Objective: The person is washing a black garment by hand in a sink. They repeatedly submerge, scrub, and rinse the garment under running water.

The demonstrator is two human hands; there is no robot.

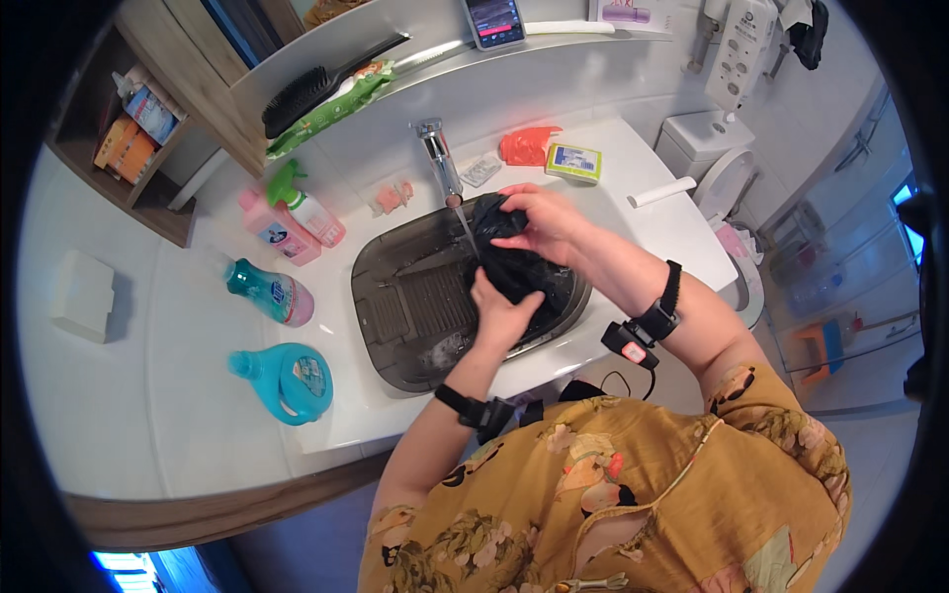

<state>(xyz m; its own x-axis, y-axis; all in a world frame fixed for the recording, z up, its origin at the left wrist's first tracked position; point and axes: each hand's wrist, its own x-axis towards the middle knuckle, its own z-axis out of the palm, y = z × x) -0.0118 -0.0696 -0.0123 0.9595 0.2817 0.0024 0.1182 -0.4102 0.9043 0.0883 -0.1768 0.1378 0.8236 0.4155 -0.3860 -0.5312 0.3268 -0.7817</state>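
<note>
A thin, wet black cloth (504, 256) is bunched over the right part of a dark grey washboard basin (362, 311). Its exact kind cannot be told. My right hand (552, 228) grips its upper part between thumb and fingers. Lower down, my left hand (503, 310) holds the near side, with the thumb spread out to the right. Water runs from the chrome faucet (439, 159) in a thin stream beside the cloth's left edge. The basin sits in a white sink (604, 211), and some suds lie near its front.
Left of the sink stand a turquoise detergent jug (293, 384), a teal-capped bottle (274, 293), a pink bottle (278, 230) and a green-headed spray bottle (315, 211). Behind it lie a red plastic packet (528, 146) and a soap package (573, 163). A white tube (661, 192) rests at right.
</note>
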